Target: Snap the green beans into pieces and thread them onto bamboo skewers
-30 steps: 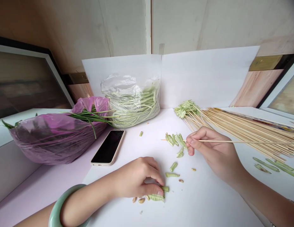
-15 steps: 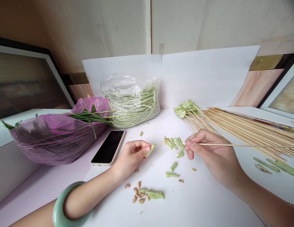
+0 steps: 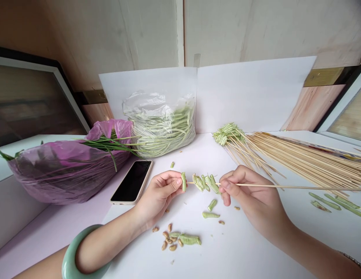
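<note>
Between thumb and fingers, my left hand [image 3: 161,192] pinches a short green bean piece [image 3: 183,182], held upright against the tip of a skewer. My right hand [image 3: 250,193] is closed on that thin wooden skewer [image 3: 264,186], which lies level and runs off past the right edge. Several bean pieces [image 3: 205,182] are threaded along it just left of my right fingers. Below on the white surface lie two loose bean pieces [image 3: 211,214], and nearer to me a larger bean piece [image 3: 190,239] beside several brown beans [image 3: 172,247].
A black-screened phone [image 3: 132,182] lies left of my left hand. Behind stand a purple bag [image 3: 66,174] of greens and a clear bag [image 3: 165,131] of long beans. Finished bean skewers [image 3: 228,133] and many bare skewers [image 3: 308,159] spread at right, near bean lengths [image 3: 340,201].
The skewer has moved left and my left hand has turned the bean piece upright, so the tip now meets it. The threaded pieces have shifted slightly left with the skewer.
</note>
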Demonstrator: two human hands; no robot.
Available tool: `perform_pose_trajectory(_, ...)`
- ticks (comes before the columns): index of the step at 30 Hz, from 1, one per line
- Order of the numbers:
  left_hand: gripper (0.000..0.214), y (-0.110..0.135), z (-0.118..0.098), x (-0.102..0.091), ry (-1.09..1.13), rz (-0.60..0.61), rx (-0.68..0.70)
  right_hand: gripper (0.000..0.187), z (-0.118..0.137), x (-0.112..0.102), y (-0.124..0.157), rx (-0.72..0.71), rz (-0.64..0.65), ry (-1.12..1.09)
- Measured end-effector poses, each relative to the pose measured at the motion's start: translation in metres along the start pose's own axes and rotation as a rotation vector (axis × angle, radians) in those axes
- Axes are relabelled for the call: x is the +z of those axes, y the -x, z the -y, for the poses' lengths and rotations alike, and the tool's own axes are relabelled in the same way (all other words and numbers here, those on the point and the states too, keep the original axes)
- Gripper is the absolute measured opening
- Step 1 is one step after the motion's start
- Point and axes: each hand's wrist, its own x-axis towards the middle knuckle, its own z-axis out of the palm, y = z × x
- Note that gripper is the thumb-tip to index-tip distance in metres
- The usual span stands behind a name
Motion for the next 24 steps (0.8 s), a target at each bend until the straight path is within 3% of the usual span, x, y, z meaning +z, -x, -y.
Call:
perform_pose_trajectory(12,0.021,0.0026,-0.0010,0.0042,-0.028,-0.021,0.013,0.022,0.0011,0.0010,-0.0018,-0.011,-0.014,0.036)
perform_pose_trajectory(24,0.018,0.0018,-0.0003,0.0019,-0.148,-0.059,0.136,0.022,-0.0040,0.0042,0.0019,-0.008,0.018,-0.004)
